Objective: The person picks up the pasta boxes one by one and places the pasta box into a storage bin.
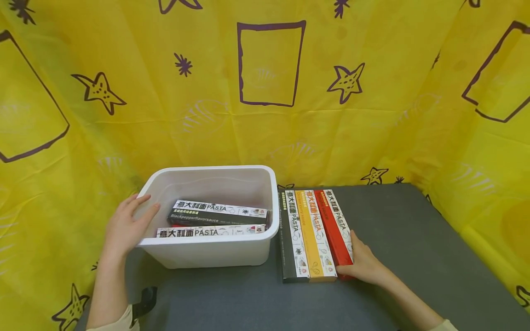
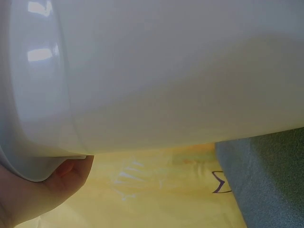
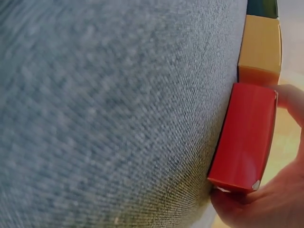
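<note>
Item: white plastic bin (image 1: 215,250), on the left part of a grey table mat (image 1: 414,257), against a yellow printed backdrop (image 1: 372,92).
Contents: two pasta boxes lying flat and lengthwise left to right; a black-sided one (image 1: 217,213) marked black pepper flavour sauce toward the far side, a white-topped one (image 1: 211,231) against the near wall.

Item: row of three pasta boxes just right of the bin, lying flat, long sides touching, running near to far: black box (image 1: 291,239) nearest the bin, orange box (image 1: 316,239) in the middle, red box (image 1: 336,232) on the right.

Left hand (image 1: 126,225): laid over the bin's left rim, fingers fairly straight, thumb under the lip in the left wrist view; steadying, not clenched.

Right hand (image 1: 364,264): fingers and thumb curled round the near end of the red box; the right wrist view shows that end (image 3: 244,137) pinched at its corner and resting on the mat.

Risks, as judged:
- The grip sits at one end of a long box, so the far end may sag or swing when lifted.
- The red box touches the orange one, so dragging could skew the row.
- The bin floor is largely taken, so another box may land tilted on the two inside.
- The bin is light, so a knock on its right wall could slide it despite the left hand.
</note>
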Demonstrator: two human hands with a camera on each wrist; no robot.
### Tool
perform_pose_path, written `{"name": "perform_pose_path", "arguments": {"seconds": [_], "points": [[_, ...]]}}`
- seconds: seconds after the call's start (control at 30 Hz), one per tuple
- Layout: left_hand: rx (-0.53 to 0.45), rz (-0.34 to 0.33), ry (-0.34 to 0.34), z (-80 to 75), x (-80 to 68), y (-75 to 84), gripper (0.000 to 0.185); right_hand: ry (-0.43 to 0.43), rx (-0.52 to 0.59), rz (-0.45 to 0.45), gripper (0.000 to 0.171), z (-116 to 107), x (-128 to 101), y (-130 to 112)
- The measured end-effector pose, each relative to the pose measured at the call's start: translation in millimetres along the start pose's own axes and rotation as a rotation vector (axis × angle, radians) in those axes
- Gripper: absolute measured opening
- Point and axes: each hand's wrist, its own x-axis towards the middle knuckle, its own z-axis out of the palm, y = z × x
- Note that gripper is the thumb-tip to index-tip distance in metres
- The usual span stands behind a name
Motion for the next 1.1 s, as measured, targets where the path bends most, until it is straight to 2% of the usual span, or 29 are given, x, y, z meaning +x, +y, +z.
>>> {"name": "perform_pose_path", "arguments": {"seconds": [0.23, 0.4, 0.57, 1.1], "points": [[0.003, -0.005, -0.002, -1.2, -1.5, 0.6, 0.065, 0.034, 0.02, 0.006, 0.108, -1, 0, 0], [0.008, -0.002, 0.002, -0.4, -1.1, 0.5, 0.064, 0.035, -0.015, 0.098, 0.11, -6, -4, -3], [-0.001, -0.002, 0.005, -0.2, -0.8, 0.1, 0.064, 0.053, -0.006, 0.166, 0.105, -14, -5, -7], [0.005, -0.014, 0.0, -0.1, -0.8, 0.0, 0.064, 0.139, -0.02, 0.15, 0.096, -32, -9, -26]]}}
